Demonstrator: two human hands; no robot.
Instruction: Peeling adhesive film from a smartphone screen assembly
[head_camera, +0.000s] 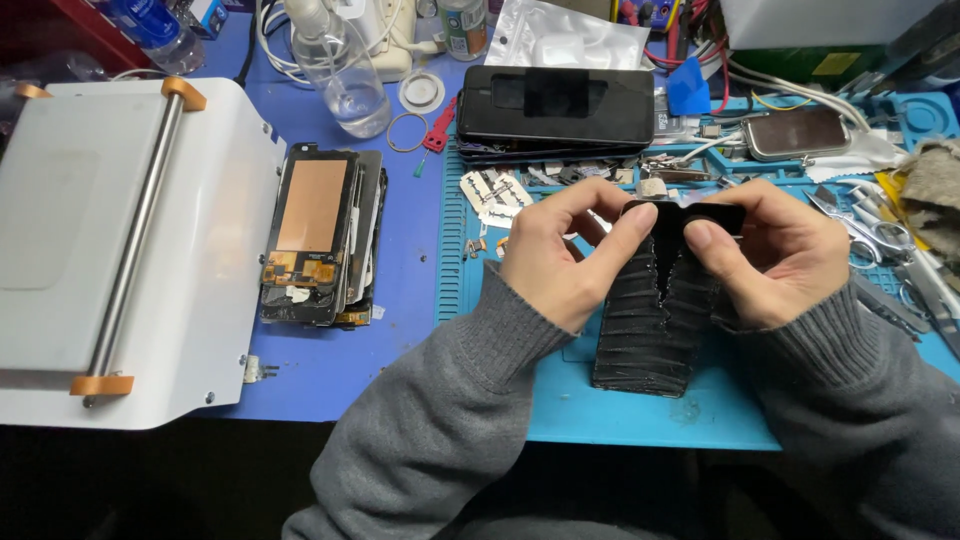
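Your grey knit sleeves (440, 420) fill the near edge, rising to both hands over the teal work mat (720, 410). Your left hand (555, 255) and right hand (775, 255) each pinch the top edge of a black phone panel (650, 320), thumbs pressed on its upper rim; its face is streaked and split down the middle, and its lower end rests on the mat. Just beyond your left fingers lie razor blades (497, 195), and past them a stack of dark phones (555, 105). Right of your right hand, tweezers and scissors (880, 235) crowd the mat's edge. Well left of your left hand sit stacked screen assemblies (320, 235) beside a white separator machine (120, 240). Blue tabletop (400, 330) lies between them.
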